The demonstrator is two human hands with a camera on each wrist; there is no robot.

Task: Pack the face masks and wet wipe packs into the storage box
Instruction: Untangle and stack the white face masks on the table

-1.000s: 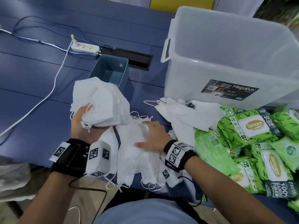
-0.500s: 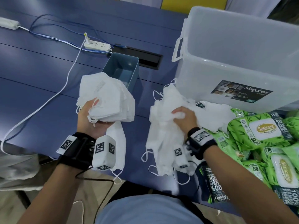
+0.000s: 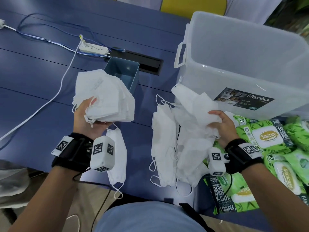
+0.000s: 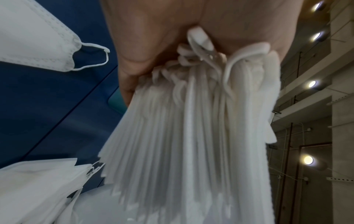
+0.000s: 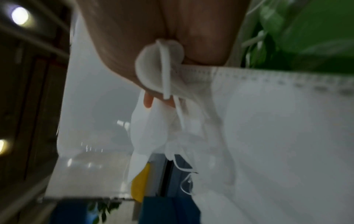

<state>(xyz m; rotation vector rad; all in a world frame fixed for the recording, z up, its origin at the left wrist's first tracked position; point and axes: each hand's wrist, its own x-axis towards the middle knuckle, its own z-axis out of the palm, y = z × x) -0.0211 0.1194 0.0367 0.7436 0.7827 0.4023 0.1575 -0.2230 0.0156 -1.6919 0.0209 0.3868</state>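
Crowding the storage box (image 3: 242,67): wipe packs (image 3: 265,138), masks (image 3: 164,139).

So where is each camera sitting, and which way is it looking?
Head: worn on the head, looking down at the blue table, storage box and wet wipe packs; both forearms, the left hand and right hand show.
Left wrist: on the left wrist, looking along the palm at the mask stack.
Right wrist: on the right wrist, looking along the palm at the loose masks; blurred.
Shared: head and left wrist both show the single mask lying on the table.
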